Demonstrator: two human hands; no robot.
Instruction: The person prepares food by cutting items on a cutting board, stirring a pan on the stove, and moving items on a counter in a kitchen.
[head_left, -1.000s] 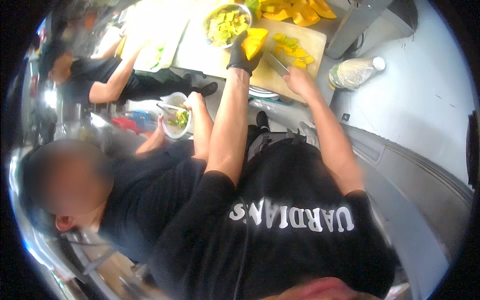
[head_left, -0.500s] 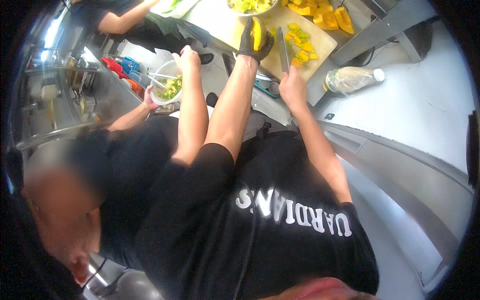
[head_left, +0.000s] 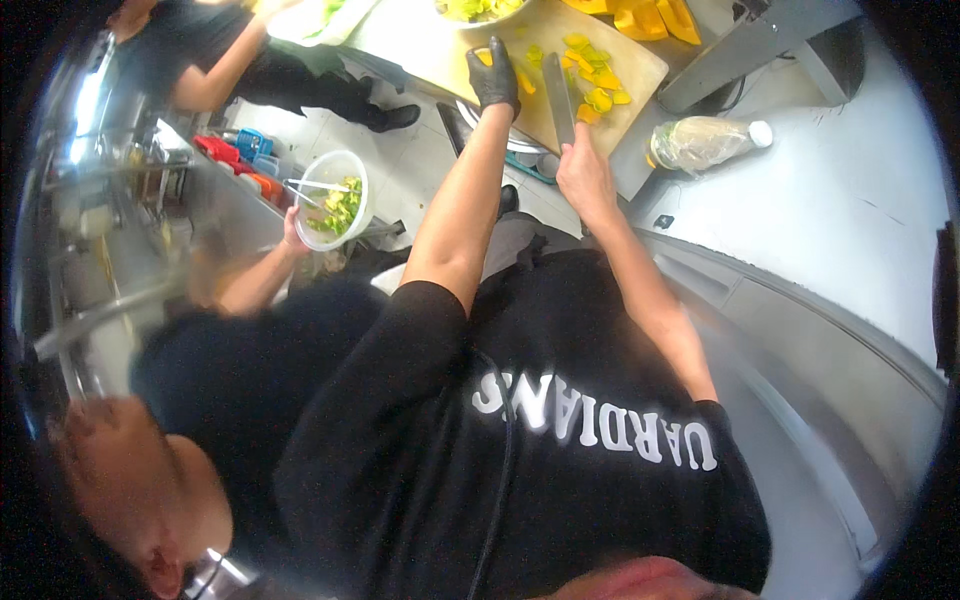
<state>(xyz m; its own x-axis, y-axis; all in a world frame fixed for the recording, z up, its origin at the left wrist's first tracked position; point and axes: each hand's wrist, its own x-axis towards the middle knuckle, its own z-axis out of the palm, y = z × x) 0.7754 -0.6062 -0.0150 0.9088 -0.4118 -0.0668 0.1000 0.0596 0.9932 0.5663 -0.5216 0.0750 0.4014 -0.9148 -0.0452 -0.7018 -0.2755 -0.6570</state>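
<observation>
My left hand [head_left: 495, 85], in a black glove, is closed around a pumpkin wedge [head_left: 484, 57] over the cutting board [head_left: 637, 70]; only a little yellow shows past the fingers. My right hand [head_left: 585, 180] is bare and grips a knife [head_left: 559, 98] by its handle, the blade pointing away from me over the board. Cut yellow-green pumpkin pieces [head_left: 600, 98] lie right of the blade, with a few between it and my glove. Beyond my left hand stands a bowl [head_left: 497, 19] of yellow-green pieces.
Large pumpkin chunks [head_left: 640, 20] lie at the far right of the board. A wrapped bottle [head_left: 708, 144] lies on the right-hand counter. Close on my left, a person holds a clear bowl [head_left: 364, 195] of greens. Another person [head_left: 205, 60] stands at the far left.
My gloved hand has turned, so the wedge is mostly hidden now. The knife has shifted slightly left. The neighbouring person's near arm has gone from the bowl, and that person's head has moved lower.
</observation>
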